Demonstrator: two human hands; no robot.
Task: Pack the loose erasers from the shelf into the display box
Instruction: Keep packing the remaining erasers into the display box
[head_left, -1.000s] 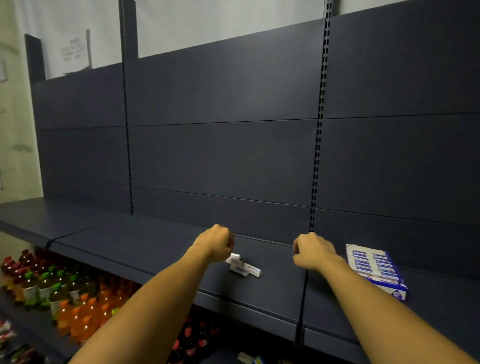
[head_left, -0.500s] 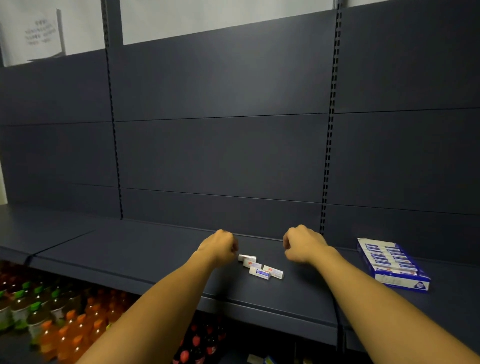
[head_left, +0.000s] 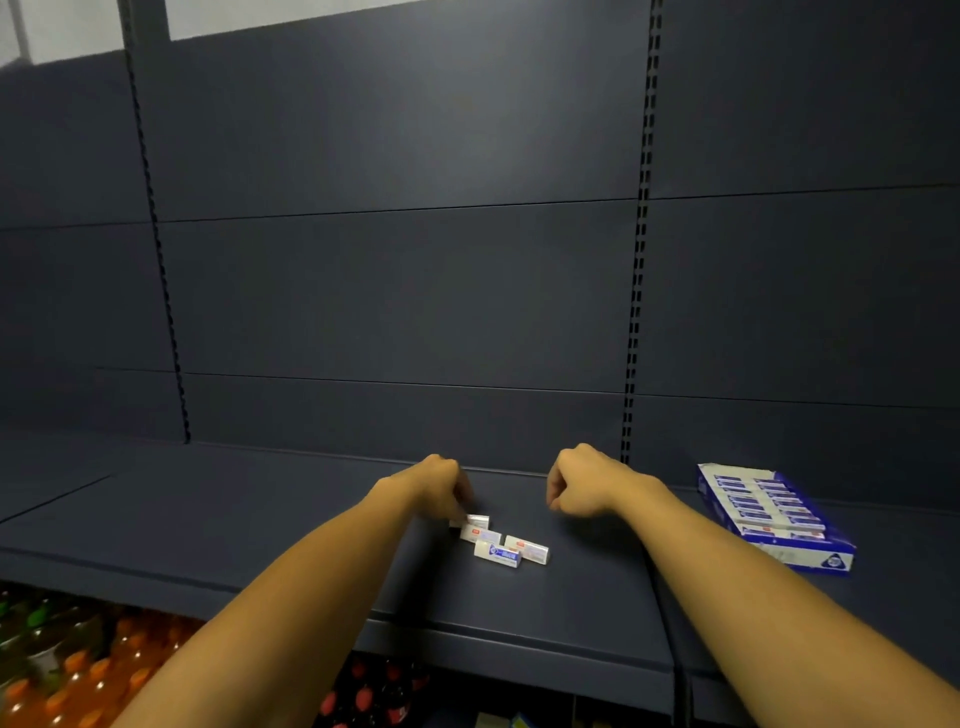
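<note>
Broadly: dark shelf (head_left: 260, 519) spans view; bottles (head_left: 78, 660) on lower tier. Display box (head_left: 769, 514) far right on shelf, rows already filled, well apart from loose pile. Right hand (head_left: 582, 483) curled in fist, nothing visible inside. Left hand (head_left: 436, 488) curled, fingertips touching rearmost of loose erasers (head_left: 501, 540); actual grip not discernible. Four-ish erasers clustered between hands. Risk: small slick sleeves slip from pinch, tumble off front edge onto bottles; long carry to box worsens that.
</note>
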